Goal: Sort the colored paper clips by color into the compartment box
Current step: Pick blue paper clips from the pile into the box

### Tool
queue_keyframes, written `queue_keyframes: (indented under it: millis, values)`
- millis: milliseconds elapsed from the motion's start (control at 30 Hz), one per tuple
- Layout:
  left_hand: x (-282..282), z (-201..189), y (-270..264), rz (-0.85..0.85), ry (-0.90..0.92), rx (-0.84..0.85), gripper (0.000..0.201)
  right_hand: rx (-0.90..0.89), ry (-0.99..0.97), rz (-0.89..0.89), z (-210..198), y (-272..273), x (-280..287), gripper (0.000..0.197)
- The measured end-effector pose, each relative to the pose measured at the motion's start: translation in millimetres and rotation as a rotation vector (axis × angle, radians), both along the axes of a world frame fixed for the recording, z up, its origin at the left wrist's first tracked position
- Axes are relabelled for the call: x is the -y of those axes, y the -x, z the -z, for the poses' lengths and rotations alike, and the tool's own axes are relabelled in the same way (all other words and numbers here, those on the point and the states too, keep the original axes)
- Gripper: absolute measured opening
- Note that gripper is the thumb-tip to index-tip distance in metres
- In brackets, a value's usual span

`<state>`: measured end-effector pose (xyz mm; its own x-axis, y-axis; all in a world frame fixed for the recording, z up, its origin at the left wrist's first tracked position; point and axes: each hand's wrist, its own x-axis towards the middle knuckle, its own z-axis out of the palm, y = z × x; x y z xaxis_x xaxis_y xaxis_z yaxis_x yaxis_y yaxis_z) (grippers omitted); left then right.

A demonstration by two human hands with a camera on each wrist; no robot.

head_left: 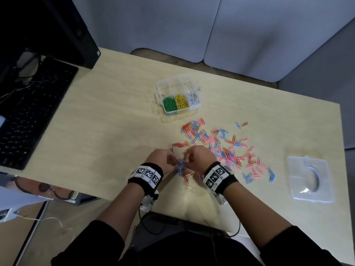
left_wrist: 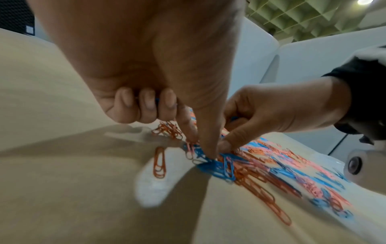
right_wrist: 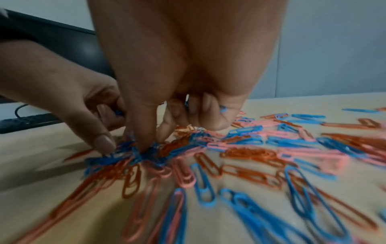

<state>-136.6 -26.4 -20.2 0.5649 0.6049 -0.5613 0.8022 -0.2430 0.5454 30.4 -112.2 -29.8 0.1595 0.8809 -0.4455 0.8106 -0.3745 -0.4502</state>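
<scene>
The compartment box (head_left: 177,96) stands open on the counter (head_left: 115,112), beyond the loose clips. Its near row has 3 compartments: green clips (head_left: 169,104) in the left one, yellow clips (head_left: 181,101) in the middle, white clips (head_left: 192,98) in the right. The far row looks without clips, but the clear plastic makes it hard to be sure. One red clip lies just beside the box at its left wall, and one blue clip beside the far right corner.

The unsorted pile (head_left: 221,148) of red, pink and blue clips is spread on the counter between the box and the person, mostly to the right side. A clear plastic lid (head_left: 309,179) lies well apart, near the right edge.

Both hands are down at the near-left end of the pile. The left hand (head_left: 163,160) has thumb and index tip pressed on a small bunch of blue clips (left_wrist: 215,165); its other fingers (left_wrist: 146,104) are curled in, w/ some blue showing between them. The right hand (head_left: 199,158) pinches at the same bunch w/ thumb and fingertips; its other fingers are curled, also w/ blue clips inside.

A black keyboard (head_left: 32,112) lies at the left.
</scene>
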Motion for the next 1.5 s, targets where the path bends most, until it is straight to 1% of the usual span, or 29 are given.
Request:
queue_keyframes:
  millis: [100, 233, 300, 333, 400, 467, 500, 567, 633, 667, 767, 833, 867, 900, 933, 967, 1000, 1033, 1067, 1100, 1133, 1200, 1233, 1300, 1367, 1400, 1433, 1467, 1500]
  values:
    - [6.3, 1.9, -3.5, -0.026, -0.093, 0.013, 0.021, 0.007, -0.028, 0.015, 0.7, 3.7, 5.0, 0.004]
    - [8.1, 1.5, -6.8, -0.037, -0.154, 0.044, 0.01, 0.008, -0.04, 0.008, 3.4, 3.1, 9.2, 0.012]
    - [6.0, 0.9, -5.5, -0.076, -0.16, 0.068, 0.011, -0.032, -0.065, 0.02, 5.5, -1.2, 11.7, 0.013]
    - [4.3, -0.2, -4.5, -0.102, -0.176, 0.074, 0.012, -0.08, -0.071, 0.036, 4.6, -3.1, 13.2, 0.013]
    - [0.7, -1.9, -1.4, -0.147, -0.219, 0.086, 0.014, -0.187, -0.089, 0.113, 4.1, -7.2, 17.4, 0.015]
    - [-2.2, -1.9, 2.8, -0.168, -0.227, 0.092, 0.017, -0.289, -0.146, 0.251, 5.1, -12.7, 24.0, 0.016]
    - [-2.8, -2.6, 4.7, -0.171, -0.217, 0.087, 0.017, -0.341, -0.163, 0.326, 7.1, -15.9, 27.2, 0.014]
    - [-2.5, -2.8, 6.3, -0.174, -0.171, 0.085, 0.012, -0.515, -0.145, 0.464, 8.0, -21.5, 32.2, 0.003]
    - [-1.1, -2.6, 4.8, -0.179, -0.091, 0.106, 0.005, -0.691, -0.1, 0.575, 7.5, -25.2, 35.1, 0.021]
    - [-0.2, -2.5, 3.6, -0.183, -0.048, 0.112, 0.006, -0.769, -0.071, 0.625, 4.9, -26.4, 35.7, 0.026]
    - [2.2, -0.9, 3.3, -0.192, 0.042, 0.146, 0.024, -1.022, -0.003, 0.742, 0.2, -27.9, 37.2, 0.024]
    - [3.0, -3.7, 2.9, -0.207, 0.04, 0.176, 0.032, -1.261, 0.038, 0.869, -6.2, -25.5, 34.6, 0.022]
    - [2.6, -4.2, 1.9, -0.218, 0.033, 0.178, 0.036, -1.35, 0.048, 0.934, -10.5, -23.9, 33.6, 0.022]
    - [2.0, -5.7, 1.0, -0.23, 0.028, 0.179, 0.04, -1.401, 0.056, 0.986, -12.6, -22.2, 32.7, 0.022]
    - [1.7, -6.8, 0.0, -0.243, 0.028, 0.179, 0.044, -1.414, 0.059, 0.995, -14.7, -20.1, 31.5, 0.022]
    - [1.5, -7.0, -0.3, -0.256, 0.035, 0.188, 0.046, -1.388, 0.055, 0.968, -15.0, -18.1, 30.1, 0.021]
    - [0.8, -5.9, -0.2, -0.284, 0.06, 0.211, 0.046, -1.3, 0.044, 0.905, -15.9, -15.1, 28.8, 0.023]
    - [0.1, -5.2, 0.6, -0.334, 0.115, 0.251, 0.045, -1.133, 0.016, 0.808, -12.3, -12.9, 27.3, 0.028]
    - [-0.6, -3.8, 1.7, -0.39, 0.182, 0.303, 0.042, -0.918, -0.015, 0.684, -9.4, -10.0, 25.8, 0.032]
    - [-0.9, -3.8, 2.9, -0.439, 0.24, 0.348, 0.039, -0.688, -0.047, 0.575, -4.7, -7.0, 23.3, 0.032]
    - [-1.8, -2.9, 3.7, -0.465, 0.277, 0.372, 0.038, -0.484, -0.073, 0.504, -0.1, -4.6, 20.2, 0.028]
    - [-3.8, -0.2, 4.8, -0.454, 0.284, 0.373, 0.035, -0.227, -0.109, 0.435, 4.5, 2.0, 13.9, 0.015]
    - [-4.3, 0.5, 5.3, -0.451, 0.288, 0.378, 0.032, -0.147, -0.111, 0.408, 7.5, 5.5, 11.2, 0.012]
    - [-4.9, 2.6, 6.8, -0.489, 0.326, 0.405, 0.027, -0.091, -0.113, 0.391, 10.9, 10.2, 8.5, 0.012]
    - [-4.6, 3.9, 8.4, -0.522, 0.359, 0.42, 0.024, -0.101, -0.123, 0.369, 11.2, 10.6, 7.7, 0.015]
    - [-4.6, 6.0, 8.9, -0.534, 0.369, 0.426, 0.023, -0.134, -0.13, 0.356, 9.6, 9.0, 8.1, 0.015]
    - [-4.2, 6.6, 8.9, -0.546, 0.375, 0.432, 0.023, -0.203, -0.132, 0.36, 9.8, 6.0, 9.2, 0.015]
    - [-4.3, 8.0, 8.4, -0.562, 0.379, 0.441, 0.022, -0.325, -0.125, 0.392, 8.7, 2.7, 10.9, 0.014]
    - [-4.5, 8.6, 7.7, -0.573, 0.382, 0.456, 0.021, -0.5, -0.114, 0.449, 7.9, -0.4, 12.3, 0.014]
